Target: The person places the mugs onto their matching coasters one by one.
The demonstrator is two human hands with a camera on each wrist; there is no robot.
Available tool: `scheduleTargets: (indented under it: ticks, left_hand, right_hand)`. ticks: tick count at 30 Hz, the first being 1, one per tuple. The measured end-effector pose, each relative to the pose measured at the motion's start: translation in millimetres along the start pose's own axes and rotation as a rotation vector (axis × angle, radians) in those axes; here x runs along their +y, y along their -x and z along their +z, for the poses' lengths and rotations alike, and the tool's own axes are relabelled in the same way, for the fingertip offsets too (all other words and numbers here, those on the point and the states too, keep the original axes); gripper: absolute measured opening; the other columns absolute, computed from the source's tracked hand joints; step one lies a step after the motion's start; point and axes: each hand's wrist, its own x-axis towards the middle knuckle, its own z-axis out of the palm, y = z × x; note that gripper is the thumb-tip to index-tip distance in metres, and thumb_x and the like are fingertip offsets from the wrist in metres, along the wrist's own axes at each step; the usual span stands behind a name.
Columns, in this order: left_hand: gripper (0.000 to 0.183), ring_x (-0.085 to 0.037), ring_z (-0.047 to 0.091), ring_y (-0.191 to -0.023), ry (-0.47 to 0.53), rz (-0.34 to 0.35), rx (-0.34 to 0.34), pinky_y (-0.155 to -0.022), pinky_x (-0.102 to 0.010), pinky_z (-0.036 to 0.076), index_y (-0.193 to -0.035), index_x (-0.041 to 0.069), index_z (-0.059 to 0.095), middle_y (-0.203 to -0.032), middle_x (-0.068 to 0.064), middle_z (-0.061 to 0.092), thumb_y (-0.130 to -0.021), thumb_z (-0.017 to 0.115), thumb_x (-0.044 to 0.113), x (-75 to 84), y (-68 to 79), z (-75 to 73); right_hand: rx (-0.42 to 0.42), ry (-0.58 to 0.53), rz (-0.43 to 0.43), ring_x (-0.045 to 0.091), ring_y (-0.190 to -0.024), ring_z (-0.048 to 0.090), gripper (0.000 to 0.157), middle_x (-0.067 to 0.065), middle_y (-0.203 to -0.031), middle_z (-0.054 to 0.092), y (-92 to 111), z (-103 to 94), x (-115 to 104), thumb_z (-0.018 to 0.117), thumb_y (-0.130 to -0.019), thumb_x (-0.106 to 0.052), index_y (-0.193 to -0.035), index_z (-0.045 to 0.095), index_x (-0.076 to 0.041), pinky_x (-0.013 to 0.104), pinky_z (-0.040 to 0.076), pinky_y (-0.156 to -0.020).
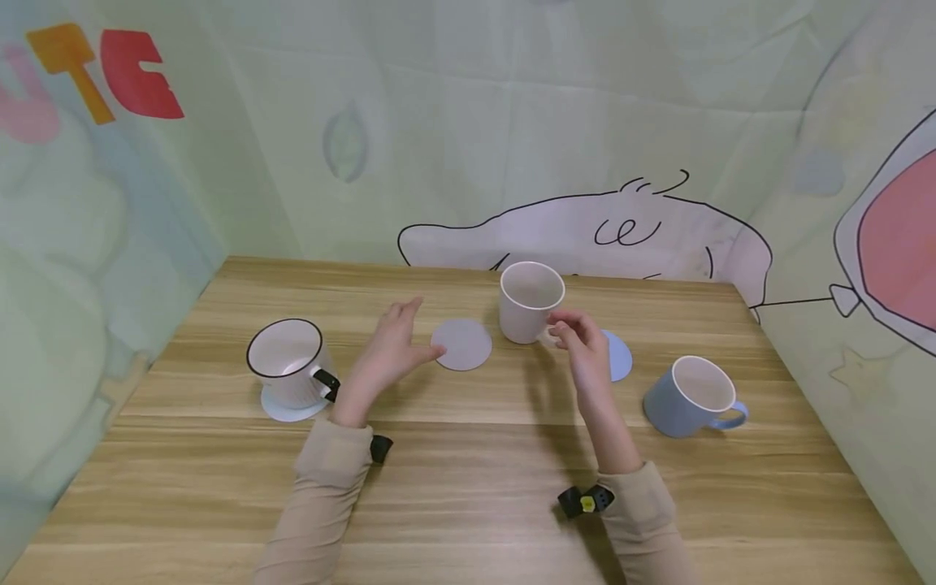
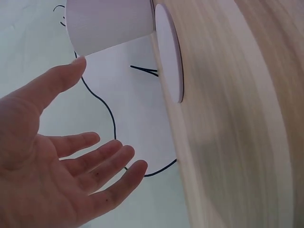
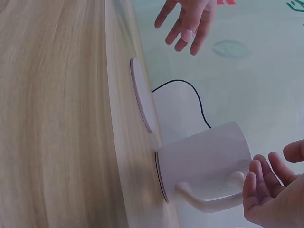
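Observation:
A pale pinkish-white mug (image 1: 528,305) stands upright at the back middle of the table, its handle (image 3: 209,204) turned toward my right hand (image 1: 583,345). The fingertips of that hand are right at the handle, loosely bent, with the thumb apart from them in the right wrist view. My left hand (image 1: 391,345) hovers with fingers and thumb spread and nothing between them. Its thumb tip overlaps the edge of a round lilac coaster (image 1: 462,344) in the head view. This coaster lies flat just left of the pale mug.
At the left, a white mug (image 1: 288,361) with a black rim stands on a light blue coaster (image 1: 281,413). A blue coaster (image 1: 620,356) lies partly hidden behind my right hand. Farther right stands a blue mug (image 1: 676,402). A printed cloth (image 1: 453,138) hangs behind the table.

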Motion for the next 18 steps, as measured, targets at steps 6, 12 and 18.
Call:
scheduleTargets:
  ticks: [6, 12, 18]
  left_hand:
    - [0.094, -0.043, 0.030, -0.139, -0.011, 0.004, -0.030, -0.113, -0.056, 0.030, -0.151, 0.000, 0.023, -0.151, -0.027, 0.028, -0.081, 0.076, 0.032, -0.8, -6.8, 5.7]
    - [0.093, -0.043, 0.030, -0.140, -0.006, 0.010, -0.043, -0.115, -0.054, 0.028, -0.150, -0.002, 0.024, -0.150, -0.028, 0.029, -0.080, 0.076, 0.032, -1.4, -14.0, 12.4]
    - [0.092, -0.041, 0.029, -0.141, 0.012, 0.007, -0.050, -0.116, -0.051, 0.027, -0.149, -0.003, 0.026, -0.151, -0.026, 0.030, -0.080, 0.077, 0.031, -2.6, -19.5, 18.7]
  right_hand:
    - [0.013, -0.007, 0.006, 0.007, -0.087, 0.058, 0.022, -0.011, -0.090, 0.063, -2.6, -0.7, 1.8, 0.050, -0.094, -0.005, -0.113, 0.059, 0.004, 0.033, 0.047, -0.087]
    - [0.032, -0.008, -0.002, 0.009, -0.086, 0.057, 0.021, -0.013, -0.089, 0.064, -3.3, -1.3, 1.8, 0.049, -0.096, -0.005, -0.113, 0.059, 0.002, 0.028, 0.048, -0.083]
    - [0.096, -0.053, -0.021, 0.008, -0.087, 0.057, 0.019, -0.014, -0.087, 0.065, -5.7, -2.9, 4.2, 0.050, -0.094, -0.003, -0.109, 0.060, 0.004, 0.025, 0.046, -0.083]
